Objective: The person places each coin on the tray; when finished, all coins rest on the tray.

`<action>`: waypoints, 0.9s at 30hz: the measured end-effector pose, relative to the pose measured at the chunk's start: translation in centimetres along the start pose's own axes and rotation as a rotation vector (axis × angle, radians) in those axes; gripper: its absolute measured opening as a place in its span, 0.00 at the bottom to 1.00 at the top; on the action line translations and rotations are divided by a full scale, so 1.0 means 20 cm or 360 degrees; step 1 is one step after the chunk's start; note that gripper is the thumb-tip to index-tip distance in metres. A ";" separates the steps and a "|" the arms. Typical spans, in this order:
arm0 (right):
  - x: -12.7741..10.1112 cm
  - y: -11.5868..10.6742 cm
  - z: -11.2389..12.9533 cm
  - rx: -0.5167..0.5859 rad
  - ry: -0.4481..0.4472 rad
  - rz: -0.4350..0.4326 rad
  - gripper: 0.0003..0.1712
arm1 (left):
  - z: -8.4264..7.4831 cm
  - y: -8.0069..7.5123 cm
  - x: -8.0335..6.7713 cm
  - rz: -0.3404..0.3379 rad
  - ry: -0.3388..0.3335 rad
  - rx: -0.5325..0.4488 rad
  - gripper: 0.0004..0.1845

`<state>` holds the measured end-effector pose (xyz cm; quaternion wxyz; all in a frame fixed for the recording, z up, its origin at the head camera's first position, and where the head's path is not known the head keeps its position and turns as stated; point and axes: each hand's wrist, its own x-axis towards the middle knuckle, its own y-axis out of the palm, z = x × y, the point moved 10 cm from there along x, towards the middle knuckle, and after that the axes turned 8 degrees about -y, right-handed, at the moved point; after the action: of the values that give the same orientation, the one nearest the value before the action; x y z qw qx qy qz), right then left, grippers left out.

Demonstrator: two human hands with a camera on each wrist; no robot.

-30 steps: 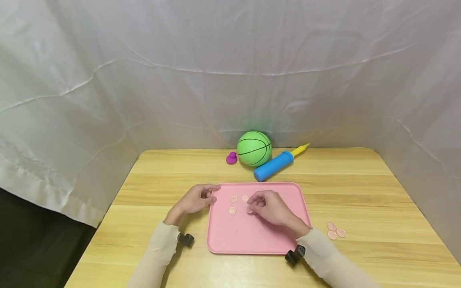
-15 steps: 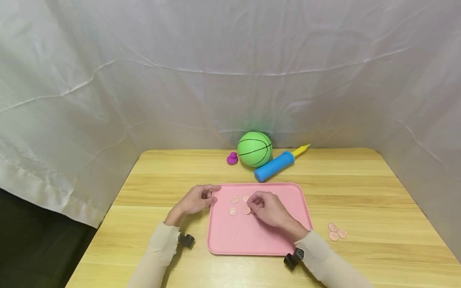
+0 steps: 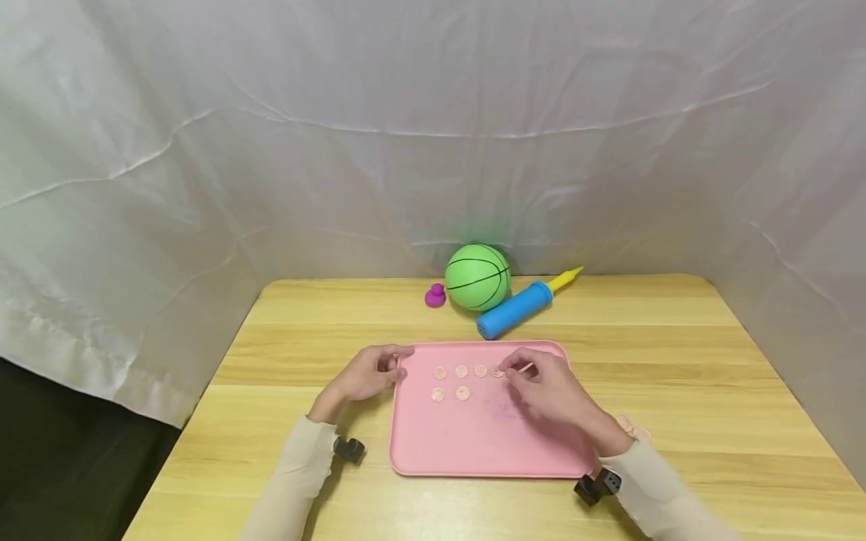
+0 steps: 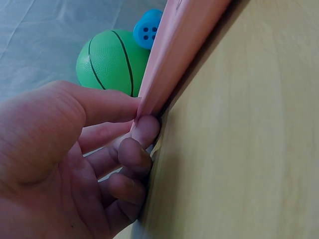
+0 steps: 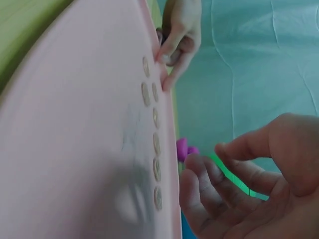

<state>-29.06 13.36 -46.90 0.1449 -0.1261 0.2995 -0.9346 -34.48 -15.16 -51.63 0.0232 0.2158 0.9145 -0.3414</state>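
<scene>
On the pink tray (image 3: 433, 451) lie several round coins (image 3: 462, 371) in two rows, the far row longer in the right wrist view. My left hand (image 3: 368, 373) holds the tray's far left corner, thumb and fingertips at its rim. In the left wrist view, the other fingers of the left hand (image 4: 65, 149) curl beside the tray's edge. Above the tray's right part, my right hand (image 3: 544, 383) overlaps the far row's right end. In the right wrist view the right hand (image 5: 249, 184) has its thumb and fingers apart, with nothing between them.
More coins (image 3: 624, 424) lie on the table right of the tray, partly hidden by my right forearm. Behind the tray are a green ball (image 3: 477, 276), a blue hand pump (image 3: 514, 309) with a yellow nozzle, and a small purple toy (image 3: 435, 296). Pale curtains hang behind.
My right hand has slid a coin slightly left into the near row, let go of it and moved right. More far-row coins now show. The left hand stays at the tray's corner.
</scene>
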 end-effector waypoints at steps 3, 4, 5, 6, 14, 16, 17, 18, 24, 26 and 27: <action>-0.02 -0.01 -0.02 0.0029 -0.0016 0.0035 0.08 | 0.01 -0.01 -0.01 -0.0016 -0.0014 -0.0009 0.24; -0.02 -0.01 -0.02 0.0029 -0.0023 0.0047 0.09 | 0.01 -0.01 -0.01 -0.0020 -0.0016 -0.0013 0.24; -0.03 -0.01 -0.02 0.0022 -0.0029 0.0058 0.09 | 0.01 -0.01 -0.01 -0.0023 -0.0017 -0.0016 0.24; -0.03 -0.02 -0.03 0.0011 -0.0031 0.0062 0.09 | 0.01 -0.02 -0.01 -0.0023 -0.0016 -0.0021 0.24; -0.12 -0.12 -0.05 -0.0128 0.0001 -0.0012 0.13 | 0.01 -0.02 -0.01 -0.0035 0.0014 -0.0038 0.23; -0.16 -0.16 -0.07 -0.0143 0.0008 -0.0036 0.15 | 0.01 -0.01 -0.02 -0.0027 0.0020 -0.0044 0.23; -0.17 -0.17 -0.08 -0.0150 0.0014 -0.0047 0.16 | 0.01 -0.01 -0.02 -0.0025 0.0021 -0.0044 0.24; -0.19 -0.19 -0.09 -0.0150 0.0023 -0.0058 0.16 | 0.01 -0.01 -0.02 -0.0020 0.0021 -0.0046 0.24; -0.30 -0.30 -0.17 -0.0160 -0.0001 -0.0063 0.18 | 0.01 0.00 -0.01 -0.0008 0.0020 -0.0043 0.24; -0.33 -0.33 -0.20 -0.0153 -0.0032 -0.0032 0.18 | 0.00 0.01 -0.01 -0.0004 0.0026 -0.0047 0.24; -0.34 -0.35 -0.21 -0.0151 -0.0037 -0.0015 0.18 | 0.00 0.01 -0.01 -0.0003 0.0029 -0.0051 0.24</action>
<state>-25.42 23.34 -47.15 0.1377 -0.1451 0.3413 -0.9184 -34.25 -15.10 -51.64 0.0182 0.2177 0.9202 -0.3249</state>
